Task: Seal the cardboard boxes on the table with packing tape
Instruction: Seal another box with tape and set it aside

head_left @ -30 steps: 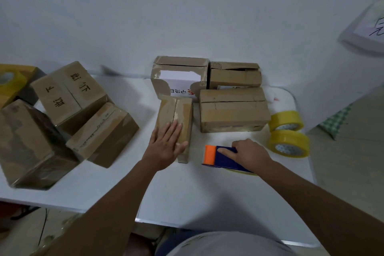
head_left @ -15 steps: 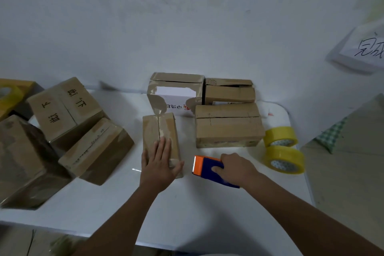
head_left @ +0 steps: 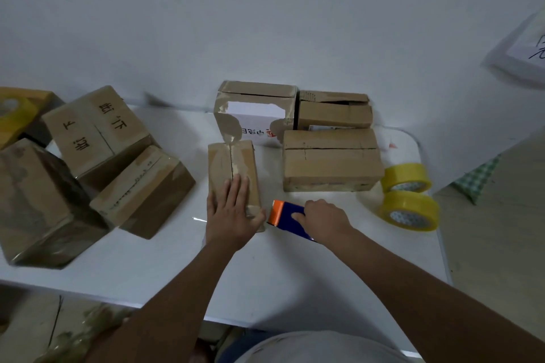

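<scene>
1. Cardboard is what the left hand (head_left: pixel 231 216) presses on: its fingers lie flat and straight on the near end of a narrow box (head_left: pixel 233 172) that stands lengthwise near the middle of the white table (head_left: pixel 295 274).
2. Just beside that box, the right hand (head_left: pixel 324 219) curls its fingers round a blue and orange tape dispenser (head_left: pixel 287 216), whose orange end points at the box's near right corner.
3. The step in hand looks like readying this box for taping: one hand steadies it, the other brings the tool.
4. Next, I judge, the dispenser must be lifted onto the near end of the centre seam and drawn along it, while the flat hand keeps the flaps down and gets out of the way.
5. More boxes wait behind; a wide box (head_left: pixel 331 160) shows an open slit along its top, and two yellow tape rolls (head_left: pixel 408 196) sit to its right.
6. Compared with a second ago, the narrow box has turned from a slant to nearly straight, and the dispenser has come closer to its corner.
</scene>
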